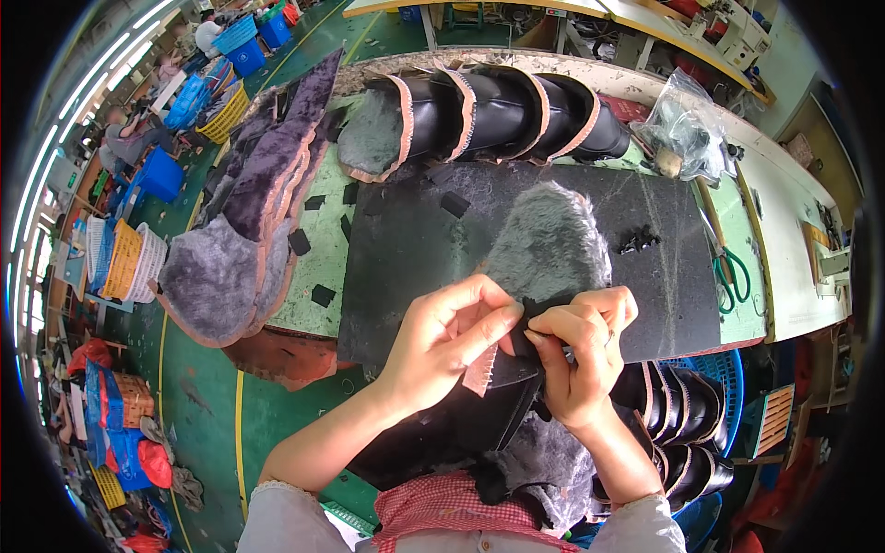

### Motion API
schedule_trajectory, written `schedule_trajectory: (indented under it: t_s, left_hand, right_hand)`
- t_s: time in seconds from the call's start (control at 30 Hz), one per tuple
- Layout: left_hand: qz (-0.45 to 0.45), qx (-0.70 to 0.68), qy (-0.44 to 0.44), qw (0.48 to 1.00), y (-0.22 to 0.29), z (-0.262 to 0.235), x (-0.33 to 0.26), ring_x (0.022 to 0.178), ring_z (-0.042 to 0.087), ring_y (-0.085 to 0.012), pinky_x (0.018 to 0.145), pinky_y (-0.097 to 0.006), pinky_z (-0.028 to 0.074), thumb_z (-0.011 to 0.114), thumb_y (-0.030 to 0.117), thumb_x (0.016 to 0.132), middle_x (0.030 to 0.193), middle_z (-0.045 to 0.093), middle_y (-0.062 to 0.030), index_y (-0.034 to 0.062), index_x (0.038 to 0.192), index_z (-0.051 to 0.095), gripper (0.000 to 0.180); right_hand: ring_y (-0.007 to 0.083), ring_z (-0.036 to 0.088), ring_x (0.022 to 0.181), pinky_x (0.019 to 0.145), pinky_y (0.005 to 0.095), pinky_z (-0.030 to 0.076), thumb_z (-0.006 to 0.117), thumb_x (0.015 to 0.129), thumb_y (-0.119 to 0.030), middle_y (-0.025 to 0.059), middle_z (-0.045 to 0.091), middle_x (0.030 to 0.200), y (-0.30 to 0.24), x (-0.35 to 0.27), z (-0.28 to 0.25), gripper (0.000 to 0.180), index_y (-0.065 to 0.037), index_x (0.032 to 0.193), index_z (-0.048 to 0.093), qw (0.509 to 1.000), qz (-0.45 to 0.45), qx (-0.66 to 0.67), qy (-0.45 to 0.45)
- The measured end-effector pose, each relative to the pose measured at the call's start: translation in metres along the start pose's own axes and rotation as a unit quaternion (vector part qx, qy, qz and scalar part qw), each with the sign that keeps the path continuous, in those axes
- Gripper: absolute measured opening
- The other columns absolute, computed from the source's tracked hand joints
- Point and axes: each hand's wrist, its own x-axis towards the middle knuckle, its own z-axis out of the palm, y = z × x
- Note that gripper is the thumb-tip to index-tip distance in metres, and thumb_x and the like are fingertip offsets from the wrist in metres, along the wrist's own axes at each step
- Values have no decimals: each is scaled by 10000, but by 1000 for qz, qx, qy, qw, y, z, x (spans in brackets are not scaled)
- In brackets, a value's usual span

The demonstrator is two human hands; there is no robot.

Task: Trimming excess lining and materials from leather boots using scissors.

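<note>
Both hands work at one fur-lined boot upper (544, 249), which lies across the black work mat (415, 249) and over the bench's near edge; left hand (442, 336) pinches its pink-trimmed black edge (481, 369); right hand (581, 355) is clenched on a small black piece at the seam. Judgement: keep the fingertips close and the edges flush; loose fur could creep between layers; scissors (733, 276) lie well apart.

Both hands cover the spot where the black boot piece (479, 415) meets its grey fur lining (553, 244), so the pinch itself is hidden. The clear bag (687, 129) holds something small, perhaps trims. The far baskets (124, 258) blur at the rim.
</note>
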Motion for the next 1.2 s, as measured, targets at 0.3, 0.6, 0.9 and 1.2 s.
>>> schedule_trajectory:
  t_s: [0.3,0.6,0.9,1.2]
  left_hand:
    - [-1,6,-12,1000,-1,-2,-1,704,573,-23,630,-168,440,555,112,985,774,612,-2,-4,990,600,125]
    - [12,9,38,999,-1,3,-4,720,579,-31,637,-180,446,567,91,976,798,627,-7,-20,999,617,124]
    - [-32,-40,-3,999,7,-5,-4,689,590,-65,611,-264,568,499,168,1011,820,598,-41,-33,1060,606,233]
    - [-19,-26,-9,999,6,-3,-1,661,593,-66,579,-235,538,585,99,962,814,622,-47,-44,1007,617,153]
  right_hand:
    - [182,523,855,811,379,308,755,651,-94,-52,617,869,1,0,-1,294,-132,930,671,1000,-21,-8,6]
    - [163,525,841,795,369,316,766,660,-141,-71,610,865,1,2,-4,289,-156,937,685,999,-31,-16,-5]
    - [166,533,829,797,374,315,764,681,-124,-65,615,861,2,3,-3,280,-148,949,685,999,-30,-10,-7]
    - [176,533,869,800,377,319,773,659,-116,-62,619,882,2,1,-5,295,-149,942,694,999,-36,-6,-16]
